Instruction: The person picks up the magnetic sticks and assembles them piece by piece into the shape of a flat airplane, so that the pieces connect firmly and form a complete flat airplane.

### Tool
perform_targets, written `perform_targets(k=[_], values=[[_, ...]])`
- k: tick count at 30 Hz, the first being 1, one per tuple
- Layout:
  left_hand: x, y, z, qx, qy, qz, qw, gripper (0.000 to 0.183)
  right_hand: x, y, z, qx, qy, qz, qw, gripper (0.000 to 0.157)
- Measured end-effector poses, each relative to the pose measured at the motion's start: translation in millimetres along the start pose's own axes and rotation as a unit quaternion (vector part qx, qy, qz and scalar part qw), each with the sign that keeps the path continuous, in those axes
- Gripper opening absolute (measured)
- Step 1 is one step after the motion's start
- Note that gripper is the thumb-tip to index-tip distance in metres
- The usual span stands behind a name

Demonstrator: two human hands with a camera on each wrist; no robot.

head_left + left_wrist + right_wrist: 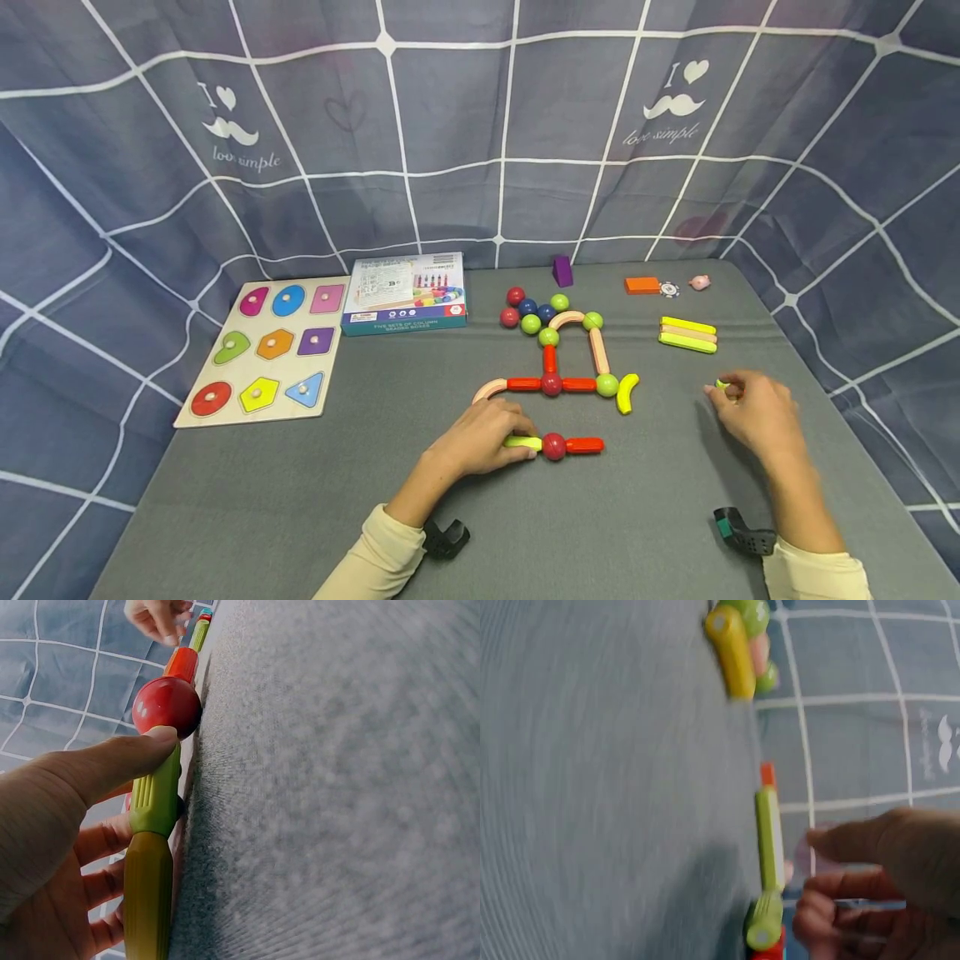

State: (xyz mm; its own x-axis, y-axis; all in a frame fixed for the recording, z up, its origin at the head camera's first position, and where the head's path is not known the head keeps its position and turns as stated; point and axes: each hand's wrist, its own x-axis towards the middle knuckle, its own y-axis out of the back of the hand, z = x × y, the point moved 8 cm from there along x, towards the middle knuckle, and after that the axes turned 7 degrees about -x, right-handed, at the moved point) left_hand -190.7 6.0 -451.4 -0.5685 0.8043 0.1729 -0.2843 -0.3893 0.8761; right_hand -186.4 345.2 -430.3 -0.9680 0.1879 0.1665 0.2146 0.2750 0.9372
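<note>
My left hand (487, 435) pinches a light green stick (154, 796) between thumb and fingers. The stick meets a red ball (554, 447), with a red stick (584, 446) on the ball's other side. An olive-yellow stick (148, 896) lines up behind the green one in the left wrist view; the hand hides it from above. At the right, my right hand (756, 414) hovers beside a small green piece (722, 384), mostly hidden by the fingers. In the right wrist view, thumb and fingers stand apart with nothing seen between them; a green stick (765, 921) lies near the fingertips.
Beyond the left hand lies a joined frame of sticks and balls (551, 383), with a yellow curved piece (627, 393) beside it. Loose balls (528, 307), flat sticks (687, 334), a boxed set (405, 325), a shape puzzle board (251, 346) and an orange block (642, 286) lie around.
</note>
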Motion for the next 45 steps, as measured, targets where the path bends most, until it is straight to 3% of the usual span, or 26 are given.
perform_targets(k=[6, 12, 18, 22, 27, 31, 36, 41, 45], values=[[-0.4, -1.1, -0.2, 0.005, 0.001, -0.005, 1.0000, 0.019, -1, -5.1, 27, -0.029, -0.061, -0.035, 0.997, 0.035], [-0.6, -0.6, -0.4, 0.009, 0.001, -0.003, 1.0000, 0.020, 0, -6.9, 26, -0.037, -0.059, -0.037, 0.997, 0.036], [-0.9, -2.6, -2.3, -0.011, 0.017, -0.010, 0.9997, 0.021, 4, -14.1, 23, -0.049, -0.056, -0.063, 0.995, 0.026], [0.0, -2.2, -1.2, -0.015, 0.016, -0.008, 0.9997, 0.021, 3, -16.6, 10, -0.033, -0.020, -0.057, 0.998, 0.027], [0.6, -2.3, -1.0, -0.013, 0.013, -0.007, 0.9998, 0.020, -8, -22.3, -24, 0.072, 0.051, -0.048, 0.995, 0.024], [0.7, -3.0, -1.4, -0.014, 0.011, -0.007, 0.9998, 0.020, -19, -33.3, -56, 0.201, 0.100, -0.090, 0.970, 0.022], [0.3, -3.4, -1.6, -0.017, 0.010, -0.009, 0.9998, 0.020, -33, -42.7, -92, 0.354, 0.151, -0.159, 0.909, 0.032], [0.1, -3.3, -1.3, -0.015, 0.006, -0.002, 0.9999, 0.019, -48, -53.3, -121, 0.422, 0.174, -0.228, 0.860, 0.031], [0.3, -3.2, -1.1, -0.016, 0.004, 0.001, 0.9999, 0.020, -62, -68.1, -142, 0.437, 0.190, -0.279, 0.834, 0.028]])
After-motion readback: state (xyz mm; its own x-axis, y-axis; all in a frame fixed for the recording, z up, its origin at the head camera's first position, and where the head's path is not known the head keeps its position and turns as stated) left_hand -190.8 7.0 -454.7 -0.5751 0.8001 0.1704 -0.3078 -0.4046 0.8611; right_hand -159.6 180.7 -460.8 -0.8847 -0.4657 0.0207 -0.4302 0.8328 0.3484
